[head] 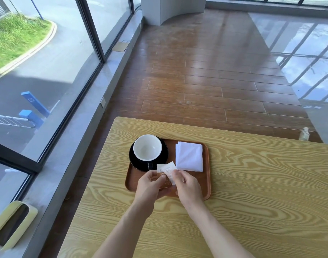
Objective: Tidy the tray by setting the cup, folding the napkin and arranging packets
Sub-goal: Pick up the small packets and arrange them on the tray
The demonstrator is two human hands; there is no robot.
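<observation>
A brown tray (206, 175) lies on the wooden table. At its far left a cup (147, 148), white inside and black outside, stands upright on a black saucer (135, 159), handle toward me. A folded white napkin (189, 156) rests flat in the tray's far right part. Over the tray's near middle, my left hand (150, 185) and my right hand (185, 185) both pinch small packets (166, 170), white and brown ones, held together just in front of the saucer. My fingers hide the lower parts of the packets.
The light wooden table (252, 192) extends to the right and toward me. A large window (47, 71) runs along the left, with a pale green object (12, 226) on its sill. A wooden floor lies beyond the table's far edge.
</observation>
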